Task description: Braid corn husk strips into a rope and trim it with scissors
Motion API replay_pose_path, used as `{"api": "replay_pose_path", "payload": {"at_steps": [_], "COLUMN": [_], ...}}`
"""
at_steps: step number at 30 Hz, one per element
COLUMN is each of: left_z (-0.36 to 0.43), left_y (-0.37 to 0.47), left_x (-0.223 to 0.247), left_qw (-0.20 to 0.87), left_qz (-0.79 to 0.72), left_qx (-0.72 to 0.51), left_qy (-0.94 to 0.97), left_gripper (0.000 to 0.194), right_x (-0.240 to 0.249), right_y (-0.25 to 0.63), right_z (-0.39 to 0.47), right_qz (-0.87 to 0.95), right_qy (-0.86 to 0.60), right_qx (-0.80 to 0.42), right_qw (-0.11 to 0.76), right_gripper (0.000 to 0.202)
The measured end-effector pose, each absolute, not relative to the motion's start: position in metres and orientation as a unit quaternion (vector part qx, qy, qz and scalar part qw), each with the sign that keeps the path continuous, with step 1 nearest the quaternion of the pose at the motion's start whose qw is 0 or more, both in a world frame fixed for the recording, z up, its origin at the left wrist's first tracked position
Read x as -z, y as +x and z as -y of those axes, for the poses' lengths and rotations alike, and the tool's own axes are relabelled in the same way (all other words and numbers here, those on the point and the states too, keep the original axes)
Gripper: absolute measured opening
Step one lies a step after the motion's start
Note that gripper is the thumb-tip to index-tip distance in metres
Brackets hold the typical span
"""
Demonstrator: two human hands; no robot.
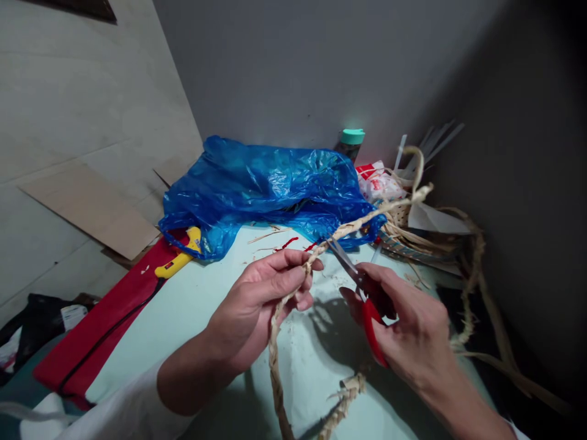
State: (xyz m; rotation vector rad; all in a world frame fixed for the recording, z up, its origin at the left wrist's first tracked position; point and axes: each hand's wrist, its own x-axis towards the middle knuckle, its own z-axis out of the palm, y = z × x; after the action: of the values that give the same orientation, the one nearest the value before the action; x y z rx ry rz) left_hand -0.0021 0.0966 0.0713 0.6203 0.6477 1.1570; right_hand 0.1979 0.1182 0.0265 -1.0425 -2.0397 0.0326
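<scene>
Between the thumb and fingers of my left hand (270, 287) is a braided straw-coloured cord (274, 354). One end of the braid hangs down toward the bottom of the view; the other runs up and right past the blue bag to a loop at the right. My right hand (413, 330) grips a pair of red-handled scissors (373, 330), fingers in the handles. The blades point up and left and meet the braid just beyond my left fingertips. Whether they are cutting into it I cannot tell. A frayed braid end (343, 406) lies on the table below.
A blue plastic bag (266, 183) lies across the back of the pale green table (206, 293). At left are a yellow corded tool (177, 260) and a red panel (105, 324). A basket (398, 241) with fibre strips and a teal-lidded jar (351, 142) stand at the back right.
</scene>
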Motion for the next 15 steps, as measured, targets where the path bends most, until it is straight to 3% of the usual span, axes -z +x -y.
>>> {"api": "replay_pose_path", "payload": {"at_steps": [7, 15], "left_z": [-0.105, -0.103], "left_y": [-0.003, 0.0], "left_x": [-0.07, -0.064], "left_qw": [0.744, 0.772], "left_qz": [-0.281, -0.297], "left_qx": [-0.551, -0.486], "left_qy": [0.251, 0.281], "left_gripper": [0.015, 0.004], "right_x": [-0.028, -0.025], "right_y": [0.191, 0.185], "right_z": [-0.118, -0.115], "right_qz": [0.816, 0.805], "right_qy": [-0.396, -0.4], "right_qx": [-0.049, -0.115], "right_qw": [0.418, 0.423], "right_gripper": [0.014, 0.006]}}
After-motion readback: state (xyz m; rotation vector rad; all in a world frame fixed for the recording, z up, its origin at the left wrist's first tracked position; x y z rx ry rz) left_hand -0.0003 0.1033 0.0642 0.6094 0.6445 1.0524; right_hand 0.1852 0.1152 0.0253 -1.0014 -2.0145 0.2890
